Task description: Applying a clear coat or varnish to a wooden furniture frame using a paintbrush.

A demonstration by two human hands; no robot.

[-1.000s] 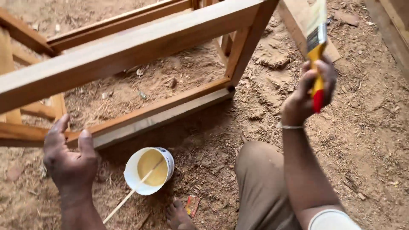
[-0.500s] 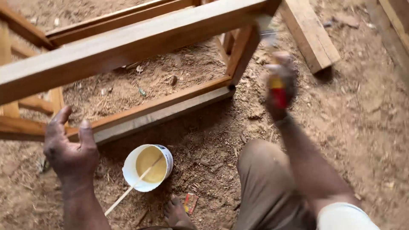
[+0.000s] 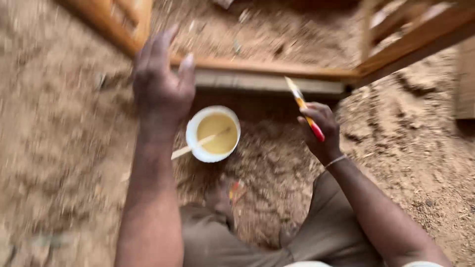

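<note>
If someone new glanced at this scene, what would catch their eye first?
Probably the white bowl of yellowish liquid on the sawdust floor, a stick resting in it. Just right, the right hand grips a brush with a red-tipped handle, while the left hand reaches toward the wooden frame behind.

Left hand (image 3: 161,84) spread, fingers raised; right hand (image 3: 320,129) curled closed

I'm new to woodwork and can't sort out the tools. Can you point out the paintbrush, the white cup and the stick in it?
paintbrush (image 3: 308,116): head view, on its yellow handle above the right hand.
white cup (image 3: 194,129): head view, on its left rim.
stick (image 3: 184,149): head view, on the part outside the cup.
</note>
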